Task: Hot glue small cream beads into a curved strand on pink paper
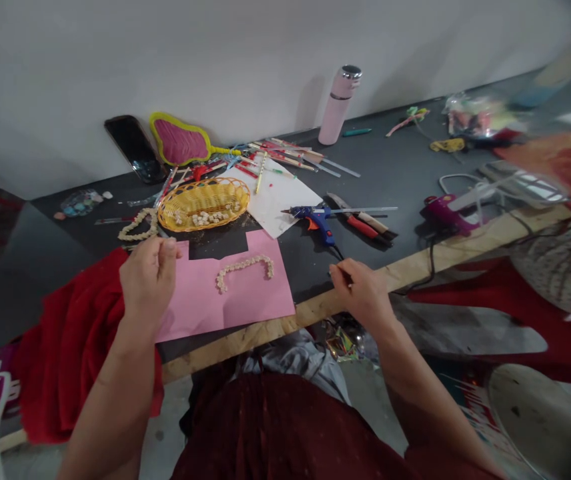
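Observation:
My left hand (146, 277) is closed in a fist at the left side of a pink paper sheet (260, 303); whatever may be inside it is hidden. On the sheet lies a curved, pale row of small bead-like pieces (245, 265). My right hand (363, 290) has its fingers curled in a pinch over the wooden table edge, right of the sheet; I cannot make out what is in them. Beyond it rests a blue glue gun (321, 225) with a clear glue stick. A yellow basket (205, 223) holding small pale pieces stands behind the sheet.
Red-handled pliers (365, 225) lie right of the glue gun. Farther back are a phone (138, 150), a yellow-rimmed pink fan shape (180, 141), scattered sticks and a pink bottle (338, 110). Red cloth (80, 347) hangs at left. A purple glue gun (450, 212) lies at right.

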`<action>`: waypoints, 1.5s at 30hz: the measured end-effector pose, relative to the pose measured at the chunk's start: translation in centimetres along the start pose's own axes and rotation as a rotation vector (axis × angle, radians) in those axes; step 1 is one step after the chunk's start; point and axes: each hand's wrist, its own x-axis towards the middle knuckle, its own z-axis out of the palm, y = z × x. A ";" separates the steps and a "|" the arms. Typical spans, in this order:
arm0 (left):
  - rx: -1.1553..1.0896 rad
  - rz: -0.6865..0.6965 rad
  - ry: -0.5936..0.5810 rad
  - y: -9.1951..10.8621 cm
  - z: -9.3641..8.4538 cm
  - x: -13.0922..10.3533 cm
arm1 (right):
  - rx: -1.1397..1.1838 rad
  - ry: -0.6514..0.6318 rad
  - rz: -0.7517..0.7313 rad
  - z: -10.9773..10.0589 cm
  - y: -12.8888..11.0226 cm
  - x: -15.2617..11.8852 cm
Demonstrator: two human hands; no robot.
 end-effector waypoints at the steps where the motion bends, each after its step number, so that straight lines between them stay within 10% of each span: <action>1: -0.005 0.011 0.007 -0.1 0.5 0.8 | 0.001 -0.016 -0.025 0.1 0.0 -0.1; 12: 0.062 0.024 -0.258 -2.3 7.1 8.5 | -0.014 -0.075 -0.043 -0.3 1.9 -1.0; 26: 0.160 0.026 -0.539 1.7 12.4 13.4 | -0.021 -0.032 -0.137 -0.6 0.6 -0.3; 37: 0.127 -0.047 -0.316 4.3 8.5 12.1 | -0.112 -0.037 0.018 0.8 2.6 5.3; 45: -0.386 -0.109 -0.133 4.6 4.2 5.5 | -0.258 -0.258 0.200 2.0 4.1 8.2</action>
